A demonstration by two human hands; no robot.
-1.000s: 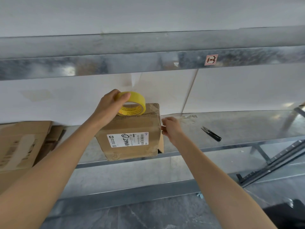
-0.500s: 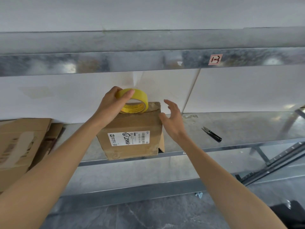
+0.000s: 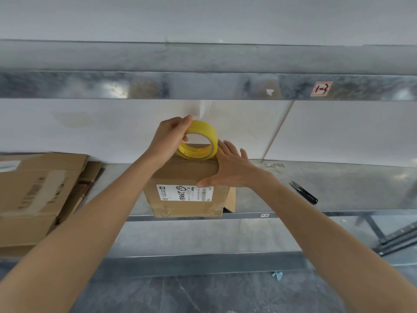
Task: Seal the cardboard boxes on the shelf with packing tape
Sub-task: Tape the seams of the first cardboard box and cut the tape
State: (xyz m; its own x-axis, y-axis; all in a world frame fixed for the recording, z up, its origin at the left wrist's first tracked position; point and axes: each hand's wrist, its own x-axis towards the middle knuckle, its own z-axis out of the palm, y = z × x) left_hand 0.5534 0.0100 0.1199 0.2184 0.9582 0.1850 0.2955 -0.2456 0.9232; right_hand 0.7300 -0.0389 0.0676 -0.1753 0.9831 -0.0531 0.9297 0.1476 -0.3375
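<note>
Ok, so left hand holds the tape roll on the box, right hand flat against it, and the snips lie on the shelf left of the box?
Not quite: the head view shows the snips on the shelf to the right of the box, not the left. The rest holds: left hand grips the tape roll on the box, right hand flat against it.

Arms stretch forward; left hand (image 3: 168, 141) curled in a grip, right hand (image 3: 230, 168) flat.

We see small black snips (image 3: 303, 192) lying at the right. A red-and-white sticker (image 3: 321, 88) sits on the metal beam (image 3: 135, 85) overhead. White wall panels (image 3: 338, 129) stand behind. A blue scrap (image 3: 278, 274) lies on the grey floor (image 3: 203, 294).
</note>
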